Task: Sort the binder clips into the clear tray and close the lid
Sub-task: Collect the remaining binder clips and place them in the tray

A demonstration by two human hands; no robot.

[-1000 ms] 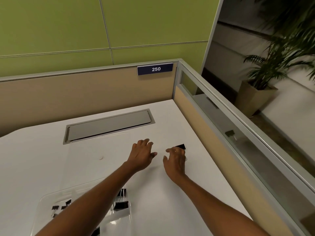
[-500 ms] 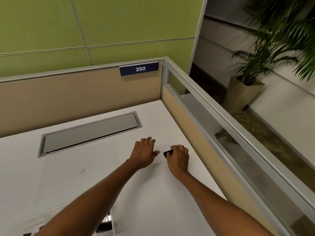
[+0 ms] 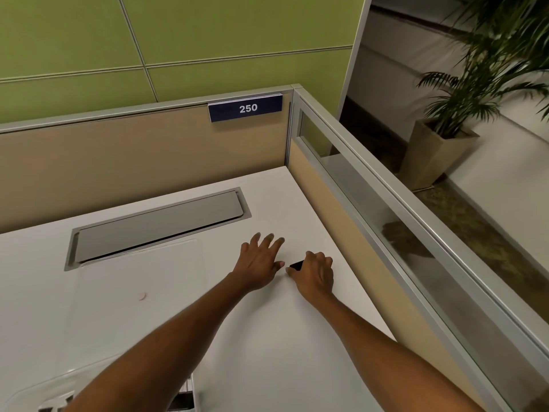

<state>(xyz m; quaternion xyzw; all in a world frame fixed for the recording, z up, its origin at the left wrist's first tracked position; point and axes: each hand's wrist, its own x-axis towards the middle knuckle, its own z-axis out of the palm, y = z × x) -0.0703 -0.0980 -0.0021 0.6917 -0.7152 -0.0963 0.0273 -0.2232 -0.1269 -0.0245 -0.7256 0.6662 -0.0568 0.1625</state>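
My right hand (image 3: 314,274) is closed over a small black binder clip (image 3: 296,265) on the white desk; only a corner of the clip shows between thumb and fingers. My left hand (image 3: 260,260) lies flat just left of it, fingers spread, holding nothing. The clear tray (image 3: 32,388) sits at the bottom left edge, mostly cut off and partly hidden by my left forearm; a few dark clips show inside it. Its clear lid (image 3: 139,281) lies flat on the desk beyond the tray.
A grey cable hatch (image 3: 157,224) is set into the desk at the back. Beige partition walls (image 3: 142,162) with a "250" sign (image 3: 246,107) and a glass strip (image 3: 386,221) bound the desk at back and right. A potted plant (image 3: 439,150) stands outside.
My right hand has closed over the clip and drawn it slightly toward my left hand. The view has lifted, so the tray has slipped toward the bottom edge.
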